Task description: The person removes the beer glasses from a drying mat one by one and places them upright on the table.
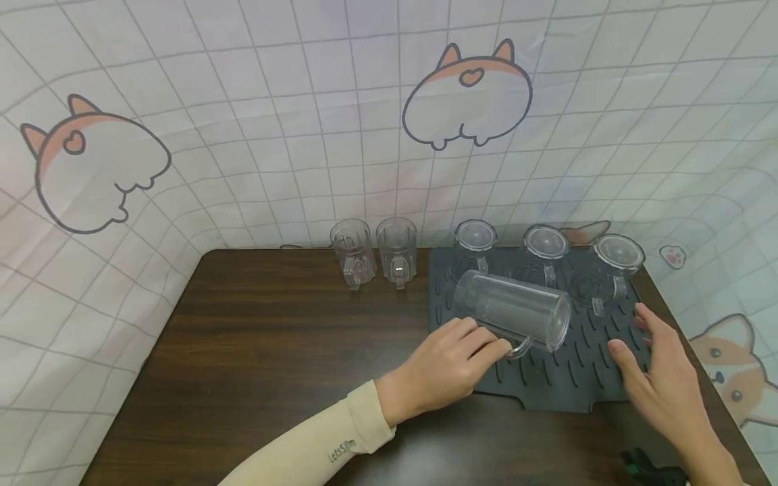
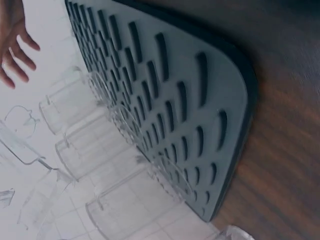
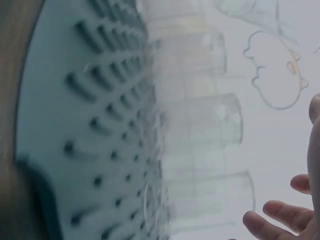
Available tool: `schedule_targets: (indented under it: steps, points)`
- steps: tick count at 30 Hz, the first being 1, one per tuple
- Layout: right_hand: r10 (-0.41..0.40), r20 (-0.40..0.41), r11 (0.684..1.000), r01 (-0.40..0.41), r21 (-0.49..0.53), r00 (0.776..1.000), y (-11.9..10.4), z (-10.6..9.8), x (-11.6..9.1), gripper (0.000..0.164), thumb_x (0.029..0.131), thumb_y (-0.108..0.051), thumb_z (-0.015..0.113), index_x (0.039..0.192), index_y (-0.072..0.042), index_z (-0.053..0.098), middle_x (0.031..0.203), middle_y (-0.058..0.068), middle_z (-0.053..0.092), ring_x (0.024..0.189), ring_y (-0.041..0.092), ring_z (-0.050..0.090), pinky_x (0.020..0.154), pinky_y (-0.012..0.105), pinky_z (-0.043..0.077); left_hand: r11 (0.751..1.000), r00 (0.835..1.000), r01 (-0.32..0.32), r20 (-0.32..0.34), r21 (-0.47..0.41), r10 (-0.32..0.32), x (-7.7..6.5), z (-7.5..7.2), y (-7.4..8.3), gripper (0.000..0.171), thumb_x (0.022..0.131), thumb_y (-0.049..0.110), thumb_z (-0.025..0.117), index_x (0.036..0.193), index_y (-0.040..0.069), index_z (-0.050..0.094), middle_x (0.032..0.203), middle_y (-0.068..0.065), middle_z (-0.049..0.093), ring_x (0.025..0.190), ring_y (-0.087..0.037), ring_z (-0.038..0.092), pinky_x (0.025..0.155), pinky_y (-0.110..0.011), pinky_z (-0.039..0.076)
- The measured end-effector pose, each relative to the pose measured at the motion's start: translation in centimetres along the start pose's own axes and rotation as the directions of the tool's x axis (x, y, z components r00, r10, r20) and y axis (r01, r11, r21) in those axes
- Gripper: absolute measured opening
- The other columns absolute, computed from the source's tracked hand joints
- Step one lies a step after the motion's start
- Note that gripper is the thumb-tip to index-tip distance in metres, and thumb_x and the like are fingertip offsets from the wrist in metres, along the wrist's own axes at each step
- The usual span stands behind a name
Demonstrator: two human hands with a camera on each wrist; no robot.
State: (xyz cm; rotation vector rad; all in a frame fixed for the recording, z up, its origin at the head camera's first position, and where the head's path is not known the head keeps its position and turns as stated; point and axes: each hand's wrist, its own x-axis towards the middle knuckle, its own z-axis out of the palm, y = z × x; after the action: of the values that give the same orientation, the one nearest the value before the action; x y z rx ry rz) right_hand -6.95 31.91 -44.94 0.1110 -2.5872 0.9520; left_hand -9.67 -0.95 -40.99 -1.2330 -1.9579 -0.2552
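Note:
In the head view my left hand (image 1: 446, 361) grips the handle of a clear glass mug (image 1: 516, 307). The mug is tipped nearly on its side above the dark ribbed mat (image 1: 559, 385). My right hand (image 1: 665, 385) is at the mat's right edge, fingers spread and apart from the mug. Behind the held mug, three more glass mugs (image 1: 547, 243) stand upside down along the back of the mat. The left wrist view shows these mugs (image 2: 95, 145) on the mat, with the right hand (image 2: 17, 47) at upper left.
Two upright glass mugs (image 1: 397, 253) stand on the brown wooden table (image 1: 261, 351), left of the mat. A black and green object (image 1: 656, 470), only partly seen, lies at the lower right. Patterned white cloth (image 1: 292, 135) hangs behind and at both sides.

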Motion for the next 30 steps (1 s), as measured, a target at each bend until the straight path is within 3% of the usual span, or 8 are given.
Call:
schedule_targets:
  steps: [2, 4, 7, 11, 18, 25, 30]
  points:
    - [0.000, -0.017, 0.999, 0.001, 0.033, 1.000, -0.8, 0.2, 0.1, 0.064, 0.106, -0.022, 0.057, 0.163, -0.016, 0.028, 0.147, 0.033, 0.049, 0.126, 0.030, 0.057, 0.109, 0.019, 0.040, 1.000, 1.000, -0.017, 0.008, 0.021, 0.016, 0.0, -0.1, -0.2, 0.014, 0.105, 0.016, 0.059, 0.105, 0.015, 0.072, 0.092, 0.007, 0.068, 0.078, -0.009, 0.057, 0.067, -0.019, 0.044]
    - [-0.012, -0.023, 0.996, 0.014, 0.084, 1.000, -1.5, 0.6, 0.2, 0.062, 0.106, -0.019, 0.056, 0.162, -0.015, 0.030, 0.151, 0.027, 0.048, 0.130, 0.003, 0.053, 0.097, -0.001, 0.030, 0.999, 0.999, -0.028, 0.025, 0.029, 0.028, 0.0, -0.2, -0.4, 0.014, 0.105, 0.015, 0.057, 0.105, 0.016, 0.071, 0.090, 0.007, 0.067, 0.077, -0.009, 0.056, 0.067, -0.019, 0.044]
    - [-0.031, -0.024, 0.981, 0.035, 0.189, 0.999, -2.7, 1.2, 0.3, 0.057, 0.107, -0.012, 0.053, 0.160, -0.012, 0.033, 0.157, 0.002, 0.048, 0.124, -0.024, 0.040, 0.093, -0.007, 0.031, 0.999, 0.998, -0.034, 0.057, 0.028, 0.032, -0.1, -0.4, -0.5, 0.015, 0.106, 0.014, 0.055, 0.103, 0.016, 0.069, 0.084, 0.007, 0.061, 0.074, -0.009, 0.053, 0.066, -0.020, 0.041]
    - [-0.062, -0.029, 0.952, 0.068, 0.299, 0.998, -4.2, 2.2, 0.5, 0.050, 0.108, -0.004, 0.046, 0.156, -0.006, 0.036, 0.149, -0.026, 0.044, 0.126, -0.018, 0.049, 0.093, -0.004, 0.040, 0.999, 0.996, -0.019, 0.086, 0.040, 0.015, -0.2, -0.6, -0.6, 0.017, 0.106, 0.009, 0.052, 0.101, 0.015, 0.066, 0.080, 0.006, 0.055, 0.071, -0.010, 0.048, 0.063, -0.021, 0.037]
    - [-0.082, -0.025, 0.897, 0.085, 0.433, 0.996, -6.3, 3.8, 1.3, 0.044, 0.108, 0.002, 0.039, 0.151, 0.006, 0.036, 0.143, -0.017, 0.049, 0.120, -0.010, 0.057, 0.086, 0.003, 0.050, 0.994, 0.992, -0.012, 0.125, 0.110, -0.002, -0.5, -0.7, -0.7, 0.018, 0.107, 0.011, 0.050, 0.101, 0.014, 0.066, 0.081, 0.005, 0.056, 0.070, -0.010, 0.050, 0.062, -0.021, 0.037]
    - [-0.003, 0.054, 0.883, -0.023, 0.468, 0.999, -8.2, 5.0, 1.7, 0.041, 0.112, -0.007, 0.036, 0.152, 0.000, 0.036, 0.138, -0.017, 0.047, 0.118, -0.007, 0.057, 0.085, 0.008, 0.053, 0.984, 0.982, -0.025, 0.190, 0.175, -0.009, -0.8, -0.5, -0.7, 0.017, 0.108, 0.015, 0.051, 0.104, 0.016, 0.068, 0.082, 0.006, 0.058, 0.069, -0.009, 0.048, 0.061, -0.020, 0.035]
    - [0.025, 0.103, 0.824, -0.079, 0.561, 0.994, -9.2, 5.9, 1.9, 0.041, 0.112, -0.010, 0.035, 0.151, 0.004, 0.036, 0.137, -0.010, 0.048, 0.116, 0.000, 0.059, 0.084, 0.012, 0.055, 0.982, 0.976, -0.038, 0.219, 0.187, -0.004, -1.2, -0.5, -0.6, 0.017, 0.107, 0.015, 0.052, 0.104, 0.016, 0.068, 0.084, 0.006, 0.059, 0.068, -0.008, 0.048, 0.062, -0.020, 0.036]
